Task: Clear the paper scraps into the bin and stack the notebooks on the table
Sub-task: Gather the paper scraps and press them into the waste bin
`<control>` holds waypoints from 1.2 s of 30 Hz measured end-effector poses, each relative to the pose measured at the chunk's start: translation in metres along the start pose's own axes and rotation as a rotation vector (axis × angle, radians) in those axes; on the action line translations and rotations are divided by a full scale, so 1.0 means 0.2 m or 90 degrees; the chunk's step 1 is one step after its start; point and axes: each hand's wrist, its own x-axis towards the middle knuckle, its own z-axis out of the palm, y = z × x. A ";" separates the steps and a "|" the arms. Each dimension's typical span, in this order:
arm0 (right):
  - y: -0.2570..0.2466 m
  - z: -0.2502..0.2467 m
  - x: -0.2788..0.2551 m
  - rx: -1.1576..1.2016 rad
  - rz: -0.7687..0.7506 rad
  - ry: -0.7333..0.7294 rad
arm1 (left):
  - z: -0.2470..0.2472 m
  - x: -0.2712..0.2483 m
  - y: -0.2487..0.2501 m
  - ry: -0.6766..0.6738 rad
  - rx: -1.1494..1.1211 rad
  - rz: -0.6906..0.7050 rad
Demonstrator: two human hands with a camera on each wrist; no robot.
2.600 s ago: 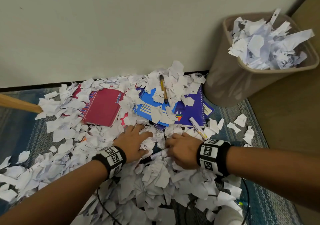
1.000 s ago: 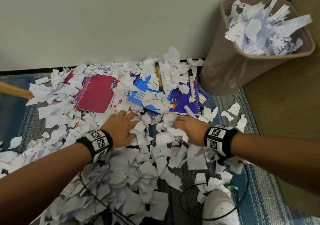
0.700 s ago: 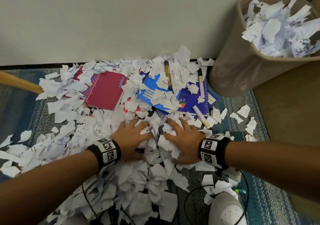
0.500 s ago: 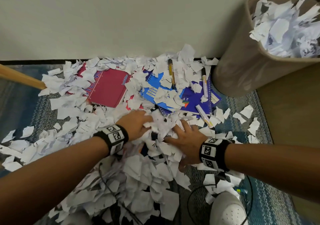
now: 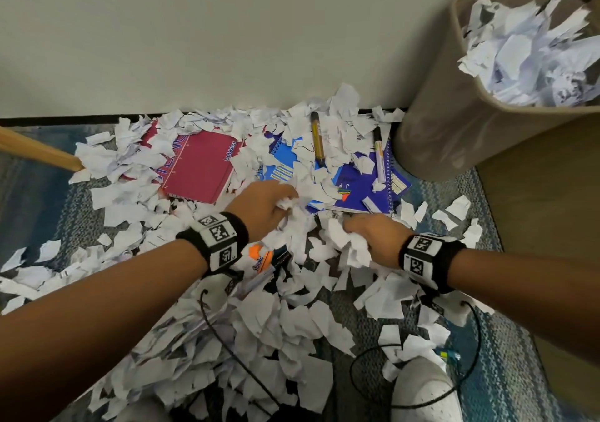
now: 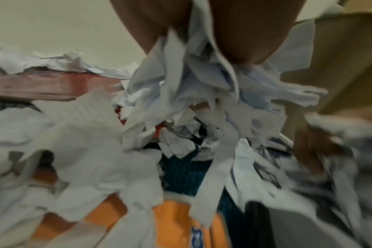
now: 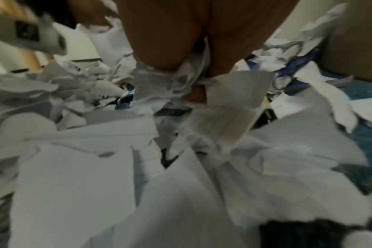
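Note:
White paper scraps (image 5: 285,317) cover the rug in a thick heap. My left hand (image 5: 269,204) grips a bunch of scraps (image 6: 202,87) just above the pile, and my right hand (image 5: 367,230) grips another bunch (image 7: 181,89) beside it. A red notebook (image 5: 201,168) lies behind the left hand, two blue notebooks (image 5: 357,181) behind the right, all partly under scraps. An orange-and-white notebook (image 5: 259,256) shows below my left wrist. The tan bin (image 5: 454,123) stands at the right, heaped full of paper.
Two markers (image 5: 316,139) lie on the blue notebooks. A wooden leg (image 5: 39,152) reaches in from the left. Black cables (image 5: 389,373) loop over the rug near my white shoe (image 5: 422,392). A wall runs along the back, and a brown panel (image 5: 545,227) stands at the right.
Both hands went from lying flat on the heap to closing on handfuls of scraps and lifting a little. An orange-and-white notebook cover came into view under my left wrist.

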 end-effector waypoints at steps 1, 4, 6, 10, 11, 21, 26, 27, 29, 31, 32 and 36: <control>0.00 -0.01 -0.02 0.002 0.004 0.018 | 0.02 -0.02 0.03 -0.043 0.028 -0.001; 0.02 -0.01 -0.04 -0.090 -0.060 0.037 | 0.09 -0.05 0.12 -0.129 0.114 0.014; 0.03 0.00 -0.06 -0.160 -0.049 0.002 | 0.18 -0.06 0.19 -0.182 0.156 0.056; 0.08 0.02 -0.10 -0.275 -0.015 -0.077 | 0.44 -0.13 0.30 -0.242 0.256 0.066; 0.10 0.03 -0.12 -0.284 -0.016 -0.084 | 0.49 -0.16 0.32 -0.216 0.280 0.059; 0.19 0.20 -0.23 -0.342 -0.015 -0.159 | 0.62 -0.23 0.30 -0.241 0.367 0.085; 0.21 0.16 -0.24 -0.300 -0.036 -0.175 | 0.58 -0.14 0.22 -0.239 0.348 0.127; 0.21 0.16 -0.24 -0.287 -0.038 -0.188 | 0.57 -0.11 0.22 -0.253 0.341 0.118; 0.21 0.15 -0.24 -0.255 -0.041 -0.188 | 0.54 -0.05 0.24 -0.252 0.295 0.071; 0.20 0.13 -0.22 -0.186 -0.037 -0.151 | 0.51 0.00 0.26 -0.234 0.219 0.016; 0.20 0.11 -0.22 -0.134 -0.026 -0.122 | 0.48 0.02 0.27 -0.209 0.176 -0.004; 0.20 -0.04 -0.18 0.047 0.006 0.030 | 0.33 0.09 0.31 -0.085 0.028 -0.030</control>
